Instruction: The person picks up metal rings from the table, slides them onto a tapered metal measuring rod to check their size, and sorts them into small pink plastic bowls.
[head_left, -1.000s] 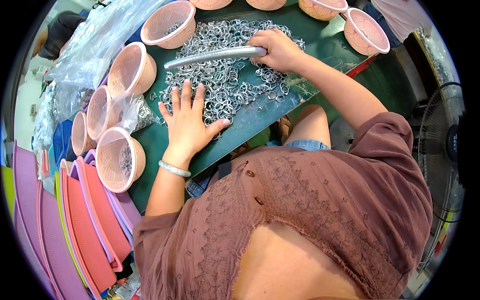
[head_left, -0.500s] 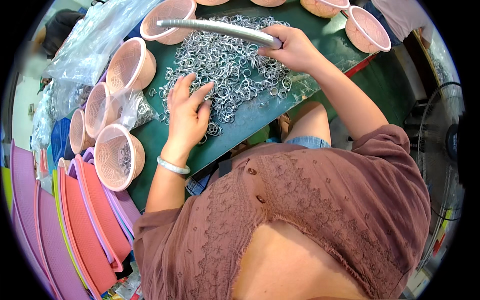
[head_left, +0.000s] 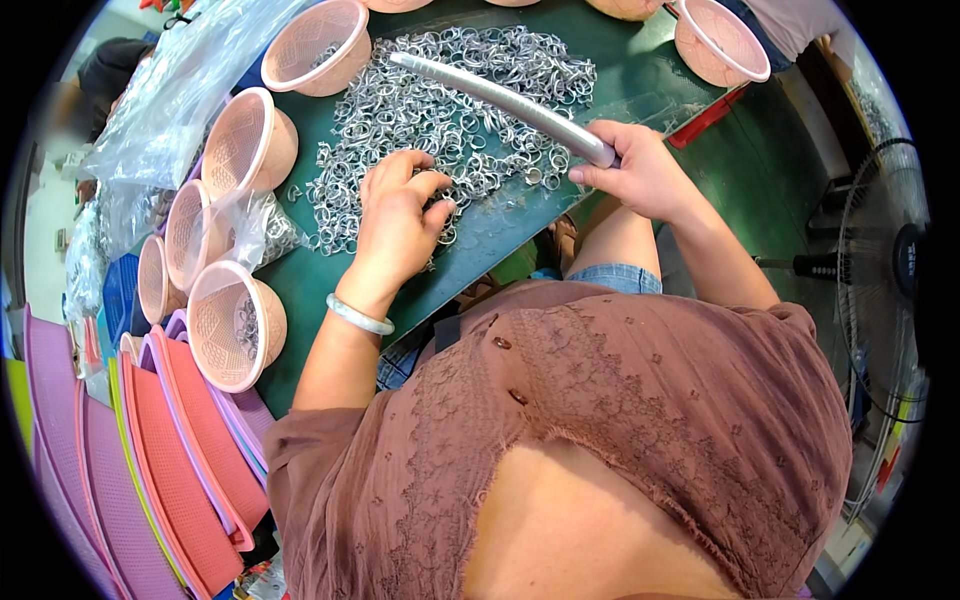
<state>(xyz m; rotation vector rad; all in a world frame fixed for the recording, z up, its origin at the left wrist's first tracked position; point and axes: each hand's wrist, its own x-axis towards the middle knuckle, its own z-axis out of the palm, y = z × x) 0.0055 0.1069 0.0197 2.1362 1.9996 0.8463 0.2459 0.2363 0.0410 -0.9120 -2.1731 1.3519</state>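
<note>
My right hand (head_left: 640,172) is wrapped round the thick end of a silver ring mandrel (head_left: 500,100). Its thin end points to the far left, above a wide pile of silver metal rings (head_left: 400,105) on the green table. No ring shows on the mandrel. On the near left side of the pile, my left hand (head_left: 398,215) rests with bent fingers touching the rings. Its thumb stands apart from the index finger; the fingertips are partly hidden among the rings. A pale bangle circles my left wrist.
Pink plastic baskets line the left side, one nearby (head_left: 237,327) with some rings inside. Another pink basket (head_left: 722,45) stands at the far right corner. A clear bag of rings (head_left: 277,232) lies left of the pile. Stacked coloured baskets (head_left: 180,450) fill the lower left; a fan (head_left: 880,270) stands right.
My right hand has come nearer and to the right with the mandrel, which now tilts more. My left hand has shifted slightly right, its fingers more bent. The view has shifted a little.
</note>
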